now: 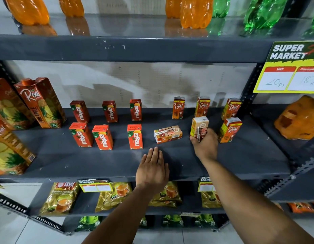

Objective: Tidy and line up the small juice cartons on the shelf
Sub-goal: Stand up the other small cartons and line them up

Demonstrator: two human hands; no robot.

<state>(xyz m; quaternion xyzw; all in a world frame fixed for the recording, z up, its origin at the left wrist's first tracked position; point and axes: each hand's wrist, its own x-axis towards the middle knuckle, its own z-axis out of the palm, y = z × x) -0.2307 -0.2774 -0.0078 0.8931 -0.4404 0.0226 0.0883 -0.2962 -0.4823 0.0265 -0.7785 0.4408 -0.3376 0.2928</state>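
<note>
On the grey shelf [117, 161] stand two rows of small red Maaza cartons [135, 136] at the left and small orange Real cartons [178, 108] at the right. One Real carton [167, 134] lies on its side in the front row. My right hand [204, 145] grips another small Real carton [199, 126], upright with its back and straw facing me, just left of a standing Real carton [230, 130]. My left hand [152, 169] rests flat and empty on the shelf's front, just below the fallen carton.
Large Real pineapple cartons [41, 103] stand at the shelf's left end. Orange and green bottles [195, 13] fill the shelf above. Tea packets [61, 198] lie on the shelf below. A yellow price sign [290, 67] hangs at the right upright.
</note>
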